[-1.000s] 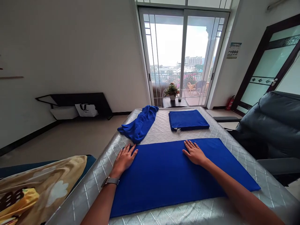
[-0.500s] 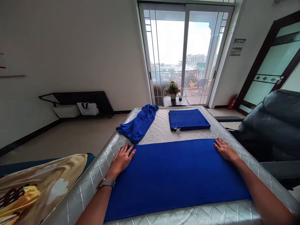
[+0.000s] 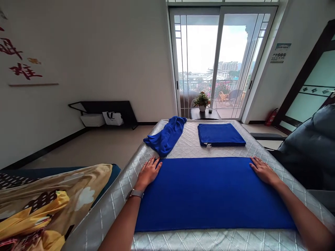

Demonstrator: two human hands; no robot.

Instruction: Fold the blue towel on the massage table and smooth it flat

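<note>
The long blue towel point(image 3: 214, 195) lies flat across the near half of a silver quilted mattress point(image 3: 180, 150), its long edges running side to side and its near edge set back a little from the mattress's near end. Both hands rest on it, open and palm down, with neither closed on the cloth. The left hand point(image 3: 148, 173), with a wristwatch point(image 3: 134, 194) on its wrist, sits at the far left corner, and the right hand point(image 3: 263, 170) sits at the far right corner, its fingers spread and reaching just past the towel's far edge.

The towel looks soft, light and limp, with a fine pile that should drag a little on the quilted cover rather than slide freely. Its 2 far corners, already under the hands, seem the natural places to pinch it, and its long span would likely sag if lifted at only 1 point.

Beyond the towel, on the far half of the mattress, are 2 more blue towels: a crumpled one point(image 3: 165, 136) towards the left side and a neat flat square one point(image 3: 219, 135) towards the right, with a small white tag point(image 3: 208, 145) at its near edge. A patterned blanket point(image 3: 47, 205) lies just off the mattress's left side, and a dark leather armchair point(image 3: 311, 146) stands off its right side.
</note>
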